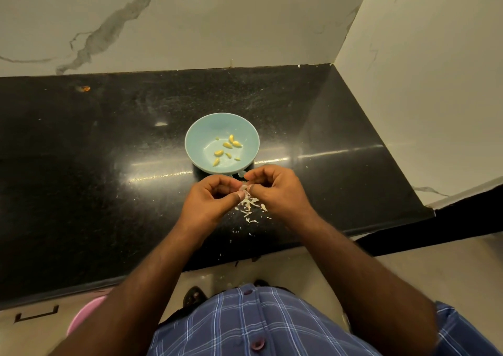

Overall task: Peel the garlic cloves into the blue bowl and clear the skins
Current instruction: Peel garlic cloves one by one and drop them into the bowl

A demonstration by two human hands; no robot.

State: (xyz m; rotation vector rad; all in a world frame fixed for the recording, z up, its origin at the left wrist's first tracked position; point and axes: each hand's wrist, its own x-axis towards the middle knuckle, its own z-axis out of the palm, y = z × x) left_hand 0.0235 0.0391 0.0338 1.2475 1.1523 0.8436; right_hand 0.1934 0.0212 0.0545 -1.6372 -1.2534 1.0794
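Shirt (261, 325): blue check, no writing readable.
Hands: your left hand (211, 200) and right hand (277, 189) both pinched one garlic clove (244, 187), fingers curled, above the skins (249, 206).

The light is dim and warm, giving a yellowish cast to the veined white marble wall (190, 20). The polished black stone desk (81, 151) mirrors it: a long streak of glare runs across the surface left and right of the pale blue round bowl (201, 135), with 1 small bright spot just left of the bowl. The desk's far left side sinks into deep shadow. Wide-angle distortion bends the desk's front edge and the wall lines toward the frame borders. The blue checked shirt (261, 325) at the bottom looks soft and slightly blurred, as do the forearms nearest the camera.
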